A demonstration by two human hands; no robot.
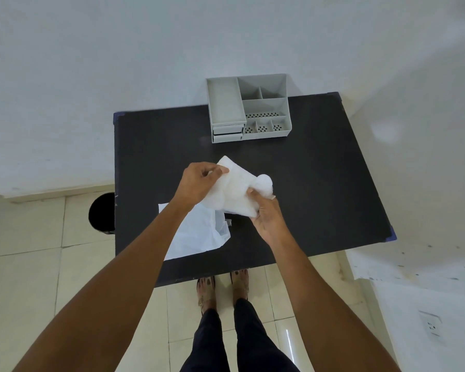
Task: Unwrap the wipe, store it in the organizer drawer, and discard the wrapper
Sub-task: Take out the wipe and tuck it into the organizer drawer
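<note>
A white wipe [238, 187] is held above the middle of the black table [320, 183], partly folded, with one end bunched at its right. My left hand [199, 181] pinches its upper left corner. My right hand [266, 214] grips its lower right edge from below. The clear plastic wrapper [199, 232] lies flat on the table under my left forearm, near the front edge. A grey desk organizer [249, 108] stands at the far edge of the table, and its two small drawers [228, 132] at the front left look shut.
A black round bin [102, 213] stands on the tiled floor just left of the table. White walls lie beyond the table and to the right, with a socket [431, 324] low on the right. My feet are at the table's front edge.
</note>
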